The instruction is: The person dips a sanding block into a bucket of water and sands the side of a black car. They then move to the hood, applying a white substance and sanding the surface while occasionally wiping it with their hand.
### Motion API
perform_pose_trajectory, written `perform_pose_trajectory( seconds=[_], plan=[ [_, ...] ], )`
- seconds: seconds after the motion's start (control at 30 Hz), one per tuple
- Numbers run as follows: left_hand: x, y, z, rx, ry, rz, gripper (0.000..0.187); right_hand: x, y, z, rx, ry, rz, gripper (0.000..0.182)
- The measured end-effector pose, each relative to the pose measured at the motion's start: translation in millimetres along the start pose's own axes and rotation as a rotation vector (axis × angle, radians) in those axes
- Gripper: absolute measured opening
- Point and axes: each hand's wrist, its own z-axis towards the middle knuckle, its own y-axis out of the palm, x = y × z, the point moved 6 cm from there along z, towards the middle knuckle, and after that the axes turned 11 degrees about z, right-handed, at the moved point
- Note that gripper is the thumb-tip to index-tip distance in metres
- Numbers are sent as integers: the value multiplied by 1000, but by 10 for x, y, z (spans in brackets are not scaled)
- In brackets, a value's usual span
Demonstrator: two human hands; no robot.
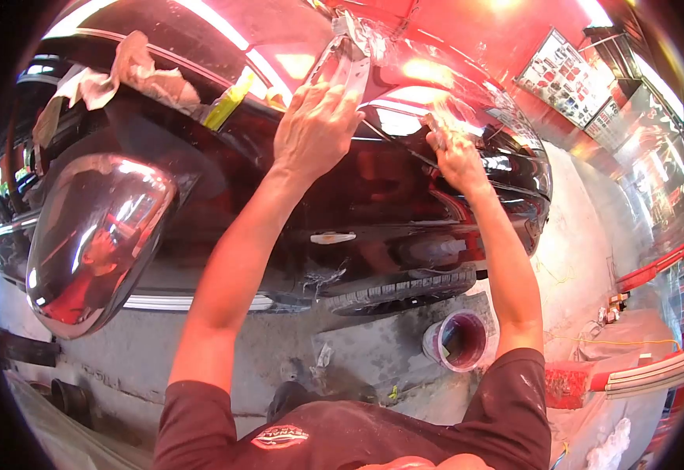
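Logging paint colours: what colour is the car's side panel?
Side panel: glossy black, best in the head view.

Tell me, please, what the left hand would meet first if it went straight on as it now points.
Probably the crumpled material just beyond the left hand, though depth is hard to judge here.

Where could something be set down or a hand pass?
Bare: pale floor between the car and shiny wall; for passing, glossy bodywork between left hand and right hand. Crowded: around crumpled paper and yellow strip; between bucket and tyre.
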Motion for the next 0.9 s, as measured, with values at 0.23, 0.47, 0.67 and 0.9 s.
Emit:
perform_pose_trajectory(
  seconds=[0.23, 0.47, 0.67, 0.9],
  plan=[
    [39, 43, 1, -1, -6, 19, 38, 167, 50, 172, -1, -147, 39, 46],
    [55, 32, 8, -37, -20, 32, 41, 672, 165, 500, -190, 259, 141, 51],
    [52, 43, 27, -30, -20, 55, 43, 526, -191, 36, -165, 142, 225, 45],
    [40, 46, 6, -33, -23, 53, 44, 1146, 223, 537, -197, 187, -89, 49]
  ],
)
